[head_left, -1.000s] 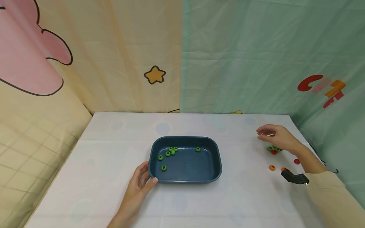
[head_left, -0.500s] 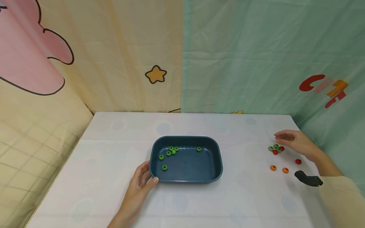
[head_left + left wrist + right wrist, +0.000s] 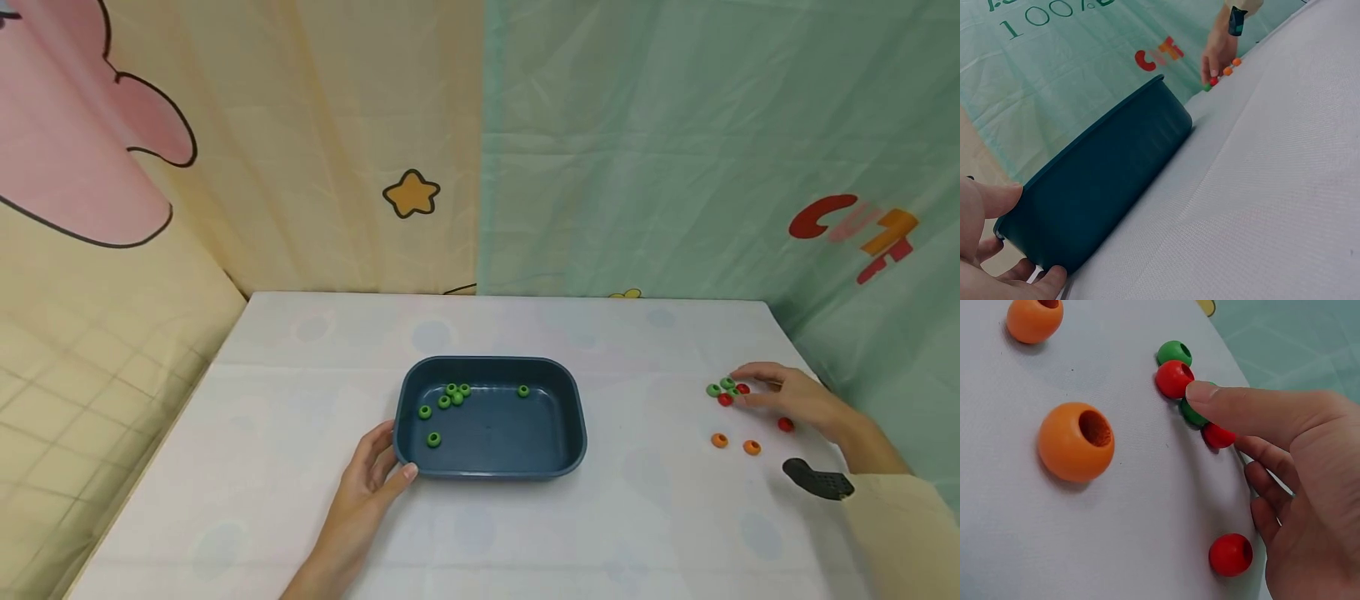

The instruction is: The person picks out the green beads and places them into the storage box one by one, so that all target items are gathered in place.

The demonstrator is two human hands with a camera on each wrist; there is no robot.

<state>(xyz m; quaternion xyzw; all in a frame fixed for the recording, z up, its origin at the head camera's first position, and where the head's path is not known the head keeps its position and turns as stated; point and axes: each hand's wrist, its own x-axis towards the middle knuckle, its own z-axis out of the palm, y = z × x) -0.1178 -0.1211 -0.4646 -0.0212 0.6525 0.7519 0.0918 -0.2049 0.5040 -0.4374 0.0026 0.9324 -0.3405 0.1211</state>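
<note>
My left hand (image 3: 360,496) grips the near left corner of a dark blue rectangular tray (image 3: 495,433). In the left wrist view its thumb lies on the rim and its fingers curl under the wall. Several green beads (image 3: 434,439) sit inside. At the table's right side, my right hand (image 3: 798,404) reaches over a cluster of green beads (image 3: 713,390) and red beads (image 3: 725,399). The right wrist view has the thumb (image 3: 1254,409) overlapping a green bead (image 3: 1190,415), with the other fingers beyond the cluster. Thumb and forefinger stand apart around these beads.
Two orange beads (image 3: 752,447) lie nearer than the cluster, and a lone red bead (image 3: 786,424) lies below the right hand. The white cloth-covered table (image 3: 300,417) ends at printed curtains (image 3: 637,167) behind and at both sides.
My right hand has moved right, then down to the bead cluster, uncovering the orange beads on the way. The left hand and tray stay put.
</note>
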